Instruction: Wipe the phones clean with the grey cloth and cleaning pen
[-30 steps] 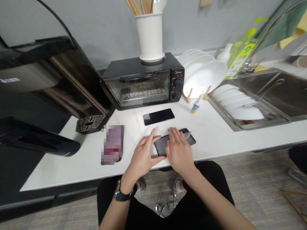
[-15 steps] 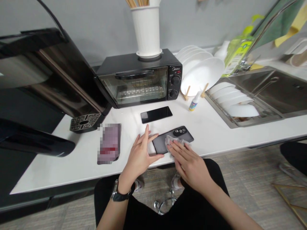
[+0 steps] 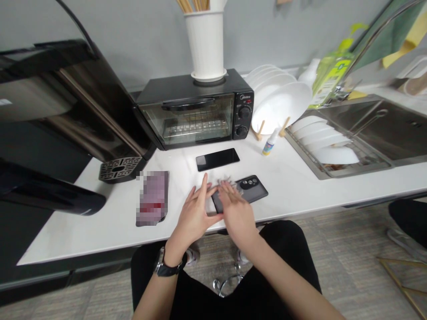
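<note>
A dark grey phone case (image 3: 256, 190) with a black camera surround lies on the white counter, camera end to the right. Whether a phone sits inside it, I cannot tell. My left hand (image 3: 195, 217) braces its left end, thumb at the near edge and fingers at the far edge. Under the flat fingers of my right hand (image 3: 238, 218) a crumpled, pale, thin wipe (image 3: 227, 180) is pressed on the case's left half; motion blurs it. Behind the case lies a black phone (image 3: 217, 159), screen up. A small spray bottle (image 3: 269, 143) stands to the right.
A blurred-out purplish flat object (image 3: 154, 195) lies at left. Behind stand a toaster oven (image 3: 196, 118) with a white cup (image 3: 206, 44) on top, a dark drinks machine (image 3: 100, 98) and upright plates (image 3: 280, 106). At right is a sink (image 3: 393, 129) with bowls (image 3: 328, 140).
My right hand and the wipe have slid left along the case, from its middle to its left half beside my left hand. My left hand has stayed in place.
</note>
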A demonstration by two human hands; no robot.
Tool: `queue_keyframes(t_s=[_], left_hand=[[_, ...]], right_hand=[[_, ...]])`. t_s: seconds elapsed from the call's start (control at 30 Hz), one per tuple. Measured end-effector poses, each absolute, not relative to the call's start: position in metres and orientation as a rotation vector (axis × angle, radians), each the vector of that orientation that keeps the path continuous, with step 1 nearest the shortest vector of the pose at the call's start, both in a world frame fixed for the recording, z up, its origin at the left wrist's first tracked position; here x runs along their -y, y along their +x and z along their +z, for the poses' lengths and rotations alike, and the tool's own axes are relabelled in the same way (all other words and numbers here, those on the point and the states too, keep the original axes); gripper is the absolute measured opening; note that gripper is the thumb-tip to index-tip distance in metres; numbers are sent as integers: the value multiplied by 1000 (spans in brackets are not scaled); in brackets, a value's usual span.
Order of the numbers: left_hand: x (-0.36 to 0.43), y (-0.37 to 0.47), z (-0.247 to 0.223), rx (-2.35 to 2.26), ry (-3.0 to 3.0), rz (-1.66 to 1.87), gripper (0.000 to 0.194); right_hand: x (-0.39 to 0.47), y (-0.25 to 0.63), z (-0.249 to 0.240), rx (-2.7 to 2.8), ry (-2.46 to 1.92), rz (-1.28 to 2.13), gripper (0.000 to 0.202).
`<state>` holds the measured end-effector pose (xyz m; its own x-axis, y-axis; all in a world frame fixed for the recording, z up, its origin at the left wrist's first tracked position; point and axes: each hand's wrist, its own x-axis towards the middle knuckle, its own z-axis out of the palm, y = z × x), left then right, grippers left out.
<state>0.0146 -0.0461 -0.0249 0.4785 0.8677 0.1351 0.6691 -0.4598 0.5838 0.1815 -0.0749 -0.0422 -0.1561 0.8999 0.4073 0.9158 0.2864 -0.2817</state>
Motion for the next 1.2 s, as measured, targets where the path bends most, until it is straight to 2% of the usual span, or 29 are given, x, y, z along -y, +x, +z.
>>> queue_keyframes(t_s=[0.13, 0.27, 0.43, 0.57, 0.83, 1.03, 1.1, 1.2], left_hand=[[45, 12, -29, -1290, 2281, 576, 129], [45, 13, -26, -1277, 2289, 572, 127], [46, 16, -20, -1272, 2264, 576, 127], [45, 16, -18, -1274, 2258, 553, 125], [45, 16, -20, -1270, 2256, 549, 121], [44, 11, -29, -1298, 2297, 548, 117], [43, 10, -31, -1296, 2316, 561, 111], [44, 11, -30, -1275, 2340, 566, 106]], right_hand=[[101, 162, -35, 2117, -1459, 86, 49], [125, 204, -34, 2261, -1290, 180, 47], [123, 271, -41, 2235, -1475, -14, 51], [103, 289, -47, 2084, -1668, -136, 55], [68, 234, -42, 1955, -1845, -172, 46], [85, 164, -29, 2077, -1568, 85, 52], [100, 155, -26, 2087, -1463, 157, 56], [119, 164, -27, 2142, -1320, 223, 50]])
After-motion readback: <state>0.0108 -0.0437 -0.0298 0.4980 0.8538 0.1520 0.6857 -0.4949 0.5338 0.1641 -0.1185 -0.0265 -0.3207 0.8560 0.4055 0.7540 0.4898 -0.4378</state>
